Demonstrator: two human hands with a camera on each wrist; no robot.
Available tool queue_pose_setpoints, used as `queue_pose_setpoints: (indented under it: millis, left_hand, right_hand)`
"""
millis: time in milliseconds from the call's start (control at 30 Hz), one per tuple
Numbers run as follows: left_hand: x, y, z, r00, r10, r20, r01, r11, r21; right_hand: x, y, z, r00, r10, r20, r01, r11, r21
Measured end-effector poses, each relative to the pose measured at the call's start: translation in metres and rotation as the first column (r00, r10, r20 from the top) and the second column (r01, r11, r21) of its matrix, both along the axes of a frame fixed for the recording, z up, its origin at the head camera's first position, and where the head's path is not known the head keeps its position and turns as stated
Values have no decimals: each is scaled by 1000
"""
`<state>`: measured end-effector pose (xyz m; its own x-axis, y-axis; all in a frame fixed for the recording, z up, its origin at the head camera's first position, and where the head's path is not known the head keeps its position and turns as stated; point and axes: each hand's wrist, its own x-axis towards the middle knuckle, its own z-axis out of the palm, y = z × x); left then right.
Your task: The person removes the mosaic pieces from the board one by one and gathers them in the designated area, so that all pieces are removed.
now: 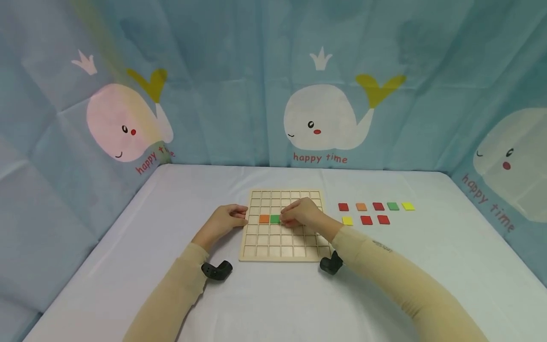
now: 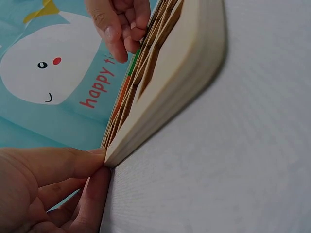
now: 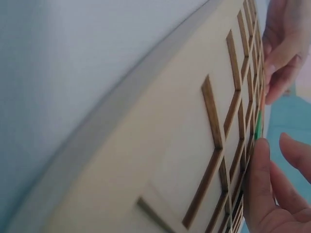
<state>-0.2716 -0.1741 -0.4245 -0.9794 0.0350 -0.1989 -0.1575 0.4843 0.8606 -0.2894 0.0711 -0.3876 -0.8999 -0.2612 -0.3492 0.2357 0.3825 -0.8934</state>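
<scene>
A wooden grid board (image 1: 286, 256) lies flat on the white table. Side by side in one of its rows sit an orange square tile (image 1: 264, 219) and a green square tile (image 1: 275, 219). At the board's left edge my left hand (image 1: 221, 222) pinches the rim between thumb (image 2: 73, 162) and fingers. My right hand (image 1: 301, 212) is over the middle of the board, a fingertip (image 3: 261, 150) right at the green tile. Its thumb and other fingers stand apart, with no tile showing between them.
Right of the board lie several loose square tiles in two rows, among them a red tile (image 1: 344, 207), an orange tile (image 1: 361, 207), a green tile (image 1: 392, 206) and a yellow tile (image 1: 408, 206). A blue whale-print curtain (image 1: 239, 95) surrounds the table (image 1: 273, 304).
</scene>
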Motion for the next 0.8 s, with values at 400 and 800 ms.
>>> queue_pose_setpoints:
  millis: [400, 800]
  left_hand:
    - [0, 0, 2, 1000, -7, -8, 7, 1000, -2]
    - [-1, 0, 1, 1000, 3, -8, -3, 1000, 0]
  right_hand:
    - [-3, -4, -3, 1000, -8, 3, 8, 1000, -24]
    - [-4, -6, -5, 1000, -14, -4, 14, 999, -44]
